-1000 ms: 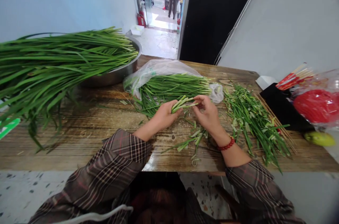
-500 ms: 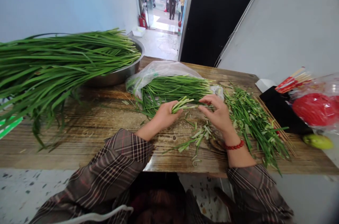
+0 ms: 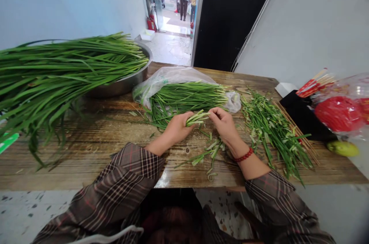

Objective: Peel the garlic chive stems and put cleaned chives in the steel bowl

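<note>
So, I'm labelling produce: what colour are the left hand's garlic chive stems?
Pale green; the garlic chive stems show best in the head view.

- Left hand [image 3: 178, 127] holding a small bunch of green stalks [image 3: 196, 118]; right hand [image 3: 225, 124] with fingertips at their pale ends.
- At left, a metal bowl [image 3: 122, 87] heaped with long leaves [image 3: 72, 63].
- Beyond the hands, greens [image 3: 190, 96] in a plastic bag [image 3: 180, 73].

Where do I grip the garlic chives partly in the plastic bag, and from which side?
Probably around the stems near their pale right ends, from above: there the garlic chives lie bunched and uncovered, while the plastic bag drapes over part of the leafy left end.
</note>
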`<action>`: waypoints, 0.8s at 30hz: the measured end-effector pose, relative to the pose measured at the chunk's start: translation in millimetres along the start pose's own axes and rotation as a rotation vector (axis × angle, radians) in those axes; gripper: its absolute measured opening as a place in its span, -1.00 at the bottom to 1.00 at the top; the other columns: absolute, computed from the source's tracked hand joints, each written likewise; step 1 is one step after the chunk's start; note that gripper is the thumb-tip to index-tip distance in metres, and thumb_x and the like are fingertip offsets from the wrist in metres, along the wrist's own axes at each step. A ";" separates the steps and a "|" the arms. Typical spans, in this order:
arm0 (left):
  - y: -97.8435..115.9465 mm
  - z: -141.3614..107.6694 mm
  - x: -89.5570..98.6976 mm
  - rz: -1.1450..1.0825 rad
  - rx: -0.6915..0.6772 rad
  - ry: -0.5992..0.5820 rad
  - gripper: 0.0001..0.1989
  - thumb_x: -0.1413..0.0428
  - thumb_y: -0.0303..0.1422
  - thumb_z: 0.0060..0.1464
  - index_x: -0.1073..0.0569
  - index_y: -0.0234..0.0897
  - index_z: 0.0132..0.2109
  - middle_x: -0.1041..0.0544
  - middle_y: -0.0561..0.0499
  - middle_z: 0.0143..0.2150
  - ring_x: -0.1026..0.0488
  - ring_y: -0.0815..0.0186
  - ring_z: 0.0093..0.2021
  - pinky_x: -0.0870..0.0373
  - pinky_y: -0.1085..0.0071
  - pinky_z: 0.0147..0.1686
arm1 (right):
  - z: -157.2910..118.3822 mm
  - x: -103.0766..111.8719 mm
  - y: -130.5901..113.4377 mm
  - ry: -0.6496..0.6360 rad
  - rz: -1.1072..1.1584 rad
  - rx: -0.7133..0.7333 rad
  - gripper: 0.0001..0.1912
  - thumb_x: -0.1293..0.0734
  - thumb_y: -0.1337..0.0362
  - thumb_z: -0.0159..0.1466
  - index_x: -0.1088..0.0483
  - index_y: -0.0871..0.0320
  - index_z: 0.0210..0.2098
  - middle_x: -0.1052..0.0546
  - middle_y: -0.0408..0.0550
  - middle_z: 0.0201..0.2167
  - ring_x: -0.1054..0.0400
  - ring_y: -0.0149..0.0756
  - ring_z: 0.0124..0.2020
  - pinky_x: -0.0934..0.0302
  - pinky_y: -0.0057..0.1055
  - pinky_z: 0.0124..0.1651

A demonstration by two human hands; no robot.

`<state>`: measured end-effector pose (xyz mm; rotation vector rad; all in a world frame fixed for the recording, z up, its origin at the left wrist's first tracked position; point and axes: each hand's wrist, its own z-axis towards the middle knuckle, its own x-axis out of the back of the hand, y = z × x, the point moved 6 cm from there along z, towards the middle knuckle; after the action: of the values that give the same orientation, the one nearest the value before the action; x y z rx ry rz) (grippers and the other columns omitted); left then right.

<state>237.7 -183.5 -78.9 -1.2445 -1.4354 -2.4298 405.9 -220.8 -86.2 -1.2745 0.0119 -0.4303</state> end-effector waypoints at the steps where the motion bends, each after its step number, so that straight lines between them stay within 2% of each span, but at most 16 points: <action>1: -0.7 -0.2 -0.2 0.004 0.003 -0.001 -0.87 -0.04 -0.36 0.09 -0.45 -0.30 -0.27 -0.55 -0.01 -0.29 -0.43 0.27 -0.27 -0.30 0.40 -0.24 | 1.6 3.8 4.6 0.036 0.064 -0.046 -0.76 -0.32 0.09 0.22 -0.36 0.13 -0.43 -0.37 -0.19 -0.53 -0.23 -0.40 -0.48 -0.17 -0.44 -0.38; 4: -2.0 -0.5 1.1 0.034 0.022 0.015 -0.86 -0.03 -0.33 0.11 -0.42 -0.31 -0.30 -0.51 0.02 -0.35 -0.41 0.29 -0.31 -0.26 0.42 -0.28 | 5.6 22.1 6.8 0.122 0.144 -0.082 -0.67 -0.31 0.01 0.23 -0.33 0.13 -0.48 -0.33 -0.21 -0.58 -0.18 -0.42 -0.53 -0.14 -0.46 -0.43; 7: -1.3 -0.3 2.6 0.056 0.023 0.028 -0.84 -0.02 -0.33 0.12 -0.39 -0.31 -0.37 -0.46 0.06 -0.41 -0.36 0.34 -0.38 -0.22 0.46 -0.35 | 6.3 32.9 -6.4 0.075 0.021 0.010 -0.64 -0.27 0.00 0.27 -0.36 0.14 -0.48 -0.39 -0.16 -0.54 -0.25 -0.40 -0.47 -0.19 -0.43 -0.35; 11: -1.0 0.3 2.2 0.041 0.014 0.026 -0.87 -0.03 -0.36 0.11 -0.40 -0.31 -0.35 -0.47 0.08 -0.40 -0.36 0.36 -0.37 -0.22 0.48 -0.35 | -1.4 15.2 -26.8 -0.138 -0.265 0.267 -0.76 -0.39 0.11 0.21 -0.47 0.12 -0.22 -0.52 -0.07 -0.33 -0.36 -0.29 -0.29 -0.24 -0.34 -0.17; 14: -0.9 0.3 1.1 0.025 0.004 0.017 -0.88 -0.03 -0.37 0.12 -0.42 -0.31 -0.32 -0.49 0.07 -0.38 -0.38 0.35 -0.35 -0.25 0.48 -0.33 | -6.7 -0.4 -29.6 -0.190 -0.318 0.357 -0.84 -0.35 0.17 0.26 -0.53 0.10 -0.28 -0.53 -0.06 -0.38 -0.36 -0.27 -0.31 -0.22 -0.32 -0.18; 19: 0.3 0.2 1.9 0.013 -0.004 0.042 -0.89 -0.03 -0.38 0.12 -0.40 -0.31 -0.33 -0.47 0.09 -0.40 -0.36 0.37 -0.37 -0.22 0.50 -0.36 | -4.9 -4.6 -16.5 -0.057 -0.089 0.166 -0.79 -0.34 0.16 0.25 -0.53 0.13 -0.42 -0.49 -0.11 -0.48 -0.33 -0.35 -0.41 -0.18 -0.40 -0.31; 24: 1.0 0.4 -0.7 0.015 0.003 0.032 -0.92 -0.04 -0.41 0.10 -0.42 -0.30 -0.32 -0.49 0.09 -0.38 -0.37 0.38 -0.37 -0.24 0.51 -0.34 | -6.8 -11.5 4.3 0.027 0.166 -0.095 -0.83 -0.38 0.17 0.15 -0.50 0.15 -0.44 -0.47 -0.17 -0.49 -0.28 -0.39 -0.42 -0.15 -0.43 -0.30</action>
<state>238.8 -184.0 -78.5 -1.2052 -1.4162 -2.4256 395.0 -222.5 -94.8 -1.3493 0.1614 -0.3067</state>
